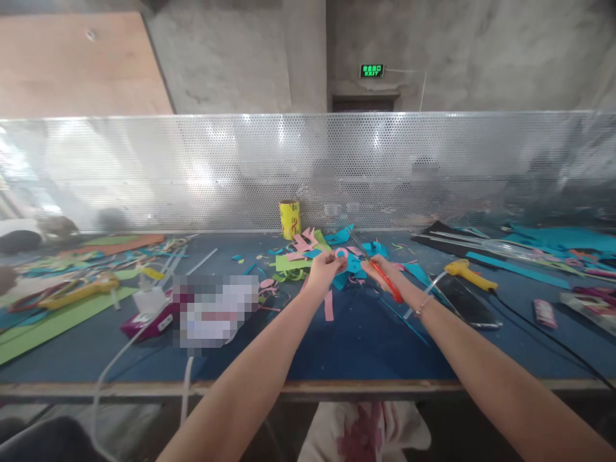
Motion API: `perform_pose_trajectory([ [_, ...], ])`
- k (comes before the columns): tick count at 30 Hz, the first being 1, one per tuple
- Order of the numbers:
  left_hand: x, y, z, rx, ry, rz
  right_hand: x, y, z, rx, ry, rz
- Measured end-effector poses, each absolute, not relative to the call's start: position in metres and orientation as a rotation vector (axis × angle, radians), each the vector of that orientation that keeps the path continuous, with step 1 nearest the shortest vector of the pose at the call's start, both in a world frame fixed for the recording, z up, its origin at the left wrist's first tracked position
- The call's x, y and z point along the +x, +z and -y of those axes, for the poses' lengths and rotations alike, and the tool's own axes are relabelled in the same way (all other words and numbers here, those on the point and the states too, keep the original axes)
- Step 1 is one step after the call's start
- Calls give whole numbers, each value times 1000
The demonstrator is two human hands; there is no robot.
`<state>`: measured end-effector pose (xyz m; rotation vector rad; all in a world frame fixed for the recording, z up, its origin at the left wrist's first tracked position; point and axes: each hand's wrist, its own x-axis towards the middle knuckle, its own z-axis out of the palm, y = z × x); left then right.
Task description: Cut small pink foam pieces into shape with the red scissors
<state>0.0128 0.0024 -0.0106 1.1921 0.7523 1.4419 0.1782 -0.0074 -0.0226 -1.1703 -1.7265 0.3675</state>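
Observation:
My left hand (322, 268) is closed in a pinch on a small pink paper ring (344, 251), held above the middle of the blue table. To its right, my right hand (395, 272) grips red-handled scissors (387, 281), their blades pointing up and left, away from me. Whether the blades touch the ring I cannot tell. Beneath and behind both hands lie blue paper scraps (339, 236), pink paper scraps (304, 241) and green paper scraps (289, 263) in a loose heap.
A yellow tape roll (289, 219) stands against the perforated metal screen (231, 173). Rightward are a yellow glue gun (469, 274) with a black cord, a dark phone (464, 301) and blue sheets (568, 237). At left lie another glue gun (79, 289) and a purple power strip (149, 323).

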Motion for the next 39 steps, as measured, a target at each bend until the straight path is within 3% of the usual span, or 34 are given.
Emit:
perform_pose_trajectory([
  [10, 10, -8, -8, 1193, 1570, -738, 182, -28, 8, -1175, 308, 2002],
  [29, 11, -3, 1, 1236, 1537, -670, 169, 1, 33, -1372, 795, 1895],
  [39, 13, 0, 4, 1144, 1510, -622, 166, 6, 42, -1265, 694, 1889],
])
